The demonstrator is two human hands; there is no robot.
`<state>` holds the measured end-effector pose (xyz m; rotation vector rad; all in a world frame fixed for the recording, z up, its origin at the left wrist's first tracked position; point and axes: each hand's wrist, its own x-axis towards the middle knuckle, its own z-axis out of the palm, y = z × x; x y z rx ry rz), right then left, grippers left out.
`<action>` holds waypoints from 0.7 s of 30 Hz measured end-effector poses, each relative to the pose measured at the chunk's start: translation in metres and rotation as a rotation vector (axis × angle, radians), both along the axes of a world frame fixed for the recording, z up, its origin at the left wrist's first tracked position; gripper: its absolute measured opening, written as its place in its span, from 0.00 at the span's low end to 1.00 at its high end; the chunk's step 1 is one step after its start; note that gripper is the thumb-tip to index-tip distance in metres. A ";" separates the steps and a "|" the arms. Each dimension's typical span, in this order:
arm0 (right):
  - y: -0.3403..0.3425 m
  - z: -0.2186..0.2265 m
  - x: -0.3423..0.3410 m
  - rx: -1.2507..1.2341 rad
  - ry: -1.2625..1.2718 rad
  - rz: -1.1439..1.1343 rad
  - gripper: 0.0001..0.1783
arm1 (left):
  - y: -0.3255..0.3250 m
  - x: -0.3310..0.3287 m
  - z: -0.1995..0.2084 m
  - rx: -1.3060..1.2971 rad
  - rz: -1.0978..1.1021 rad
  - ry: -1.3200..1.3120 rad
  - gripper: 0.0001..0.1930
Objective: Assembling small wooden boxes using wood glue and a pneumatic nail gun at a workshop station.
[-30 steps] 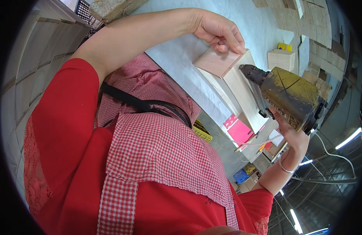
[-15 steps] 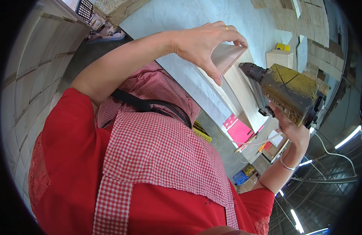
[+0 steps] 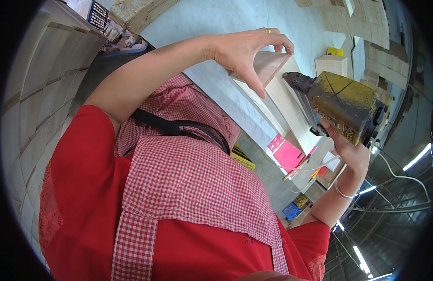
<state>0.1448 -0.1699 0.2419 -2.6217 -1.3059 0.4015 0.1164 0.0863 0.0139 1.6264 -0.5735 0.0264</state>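
Observation:
My left hand [image 3: 247,54] is closed on the end of a pale wooden box [image 3: 291,112], thumb on the near side and fingers over the far corner. The box is long and open-looking, with a short end panel [image 3: 272,65] between its side boards. My right hand [image 3: 347,147] grips a worn yellow and black pneumatic nail gun [image 3: 343,96], whose body hides most of the fingers. The gun's dark nose [image 3: 296,79] is at the box's far-side board, close to the end panel; whether it touches the wood I cannot tell.
The box rests on a light grey worktable [image 3: 202,28]. Past it are a small wooden block stack [image 3: 331,68] with a yellow item on top and several pale boards [image 3: 373,23]. A pink booklet [image 3: 287,157] lies near the box's other end. A pale air hose [image 3: 404,175] trails on the right.
The whole view has shifted slightly. Both hands keep their grips, and the nail gun stays beside the box with hardly any movement relative to it.

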 end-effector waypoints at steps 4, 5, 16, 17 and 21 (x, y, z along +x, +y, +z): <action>-0.001 0.008 -0.004 -0.031 0.095 -0.366 0.18 | -0.001 0.000 -0.002 -0.030 -0.019 0.028 0.51; 0.002 0.009 -0.003 -0.031 0.094 -0.368 0.18 | -0.001 0.000 -0.002 -0.037 -0.020 0.030 0.51; 0.030 0.001 0.009 0.095 0.068 -0.308 0.19 | -0.002 0.000 -0.004 -0.060 -0.025 0.027 0.52; 0.030 0.001 0.009 0.095 0.069 -0.309 0.19 | -0.002 0.000 -0.004 -0.062 -0.028 0.024 0.52; 0.032 0.003 0.013 0.073 0.105 -0.316 0.19 | -0.001 0.000 -0.003 -0.062 -0.030 0.026 0.52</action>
